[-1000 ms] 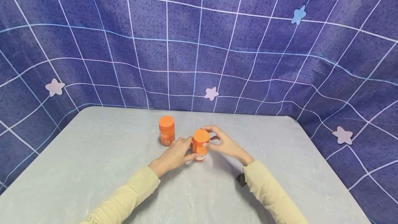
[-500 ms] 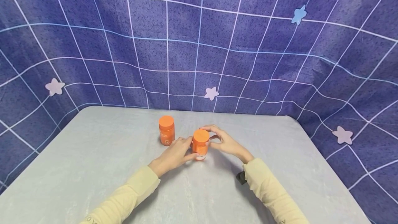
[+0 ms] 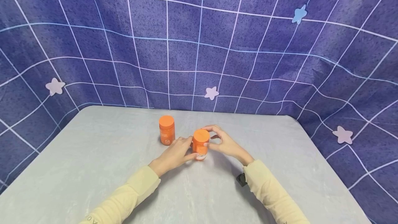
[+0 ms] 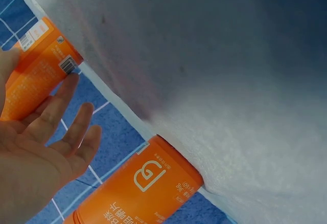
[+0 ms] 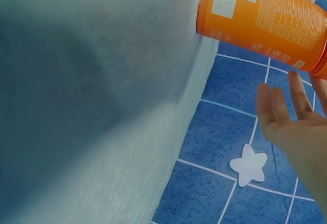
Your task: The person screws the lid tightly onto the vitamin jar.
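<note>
An orange tablet bottle [image 3: 200,150] with an orange screw lid [image 3: 201,136] stands upright on the table, between both hands. My left hand [image 3: 174,153] holds its body from the left, thumb in front and fingers behind. On the other side my right hand [image 3: 226,143] grips around the lid with thumb and fingers. In the right wrist view, several right fingers [image 5: 278,106] are spread away from the bottle. A second orange tablet bottle [image 3: 167,136], lidded and upright, stands behind and left, just beyond the left hand; the left wrist view shows this bottle's [image 4: 143,183] printed label.
The grey table [image 3: 102,155] carries both bottles. A small black object [image 3: 241,179] shows beside the right cuff. A blue-purple cloth [image 3: 183,54] with a white grid and star shapes hangs behind the table and at its sides.
The right thumb shifts slightly off the front of the held bottle's lid, then comes back against it. The left hand and both bottles stay in place.
</note>
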### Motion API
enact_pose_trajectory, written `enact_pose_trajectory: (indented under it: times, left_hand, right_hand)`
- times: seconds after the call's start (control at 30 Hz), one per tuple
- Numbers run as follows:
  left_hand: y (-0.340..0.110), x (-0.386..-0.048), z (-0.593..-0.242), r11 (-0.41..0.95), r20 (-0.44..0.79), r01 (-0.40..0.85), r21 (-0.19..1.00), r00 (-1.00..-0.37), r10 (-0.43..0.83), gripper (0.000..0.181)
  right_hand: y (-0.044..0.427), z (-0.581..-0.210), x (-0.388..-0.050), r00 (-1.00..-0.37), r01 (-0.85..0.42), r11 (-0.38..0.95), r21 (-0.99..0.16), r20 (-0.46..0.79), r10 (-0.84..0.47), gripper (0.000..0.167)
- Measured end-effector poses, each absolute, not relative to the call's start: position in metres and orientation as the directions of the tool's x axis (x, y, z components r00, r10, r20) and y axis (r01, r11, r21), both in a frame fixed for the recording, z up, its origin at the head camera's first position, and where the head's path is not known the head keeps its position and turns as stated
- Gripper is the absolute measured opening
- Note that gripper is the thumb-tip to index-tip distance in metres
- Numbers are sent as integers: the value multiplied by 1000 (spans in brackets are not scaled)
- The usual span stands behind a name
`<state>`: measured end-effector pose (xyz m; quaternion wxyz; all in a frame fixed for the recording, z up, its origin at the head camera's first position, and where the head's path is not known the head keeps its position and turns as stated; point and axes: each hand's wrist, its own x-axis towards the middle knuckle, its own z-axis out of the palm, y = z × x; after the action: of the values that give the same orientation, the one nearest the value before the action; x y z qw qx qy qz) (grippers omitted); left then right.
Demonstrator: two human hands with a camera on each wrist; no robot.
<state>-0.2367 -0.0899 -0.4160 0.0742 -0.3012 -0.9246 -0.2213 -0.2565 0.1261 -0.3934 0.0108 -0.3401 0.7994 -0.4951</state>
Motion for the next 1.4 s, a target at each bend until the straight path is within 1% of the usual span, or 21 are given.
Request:
enact_pose_trajectory:
  times: [0.23, 0.5, 0.7, 1.13, 1.4]
  left_hand:
    - [-90, -237, -416, 732, 260, 583, 353, -812, 522, 49]
    - [-90, -237, -415, 735, 245, 574, 360, -819, 519, 49]
    - [-90, -237, -415, 740, 252, 576, 347, -817, 518, 48]
    - [-86, -235, -416, 750, 295, 586, 307, -808, 510, 45]
    - [-84, -234, -417, 773, 277, 566, 288, -822, 498, 46]
  right_hand:
    - [127, -399, -260, -764, -559, 283, -779, 352, -541, 48]
    - [128, -395, -260, -758, -565, 302, -768, 339, -557, 49]
    - [128, -396, -261, -750, -581, 293, -759, 359, -556, 46]
    - [125, -396, -256, -763, -608, 357, -709, 399, -508, 44]
    - [124, -398, -256, -766, -614, 371, -697, 412, -494, 44]
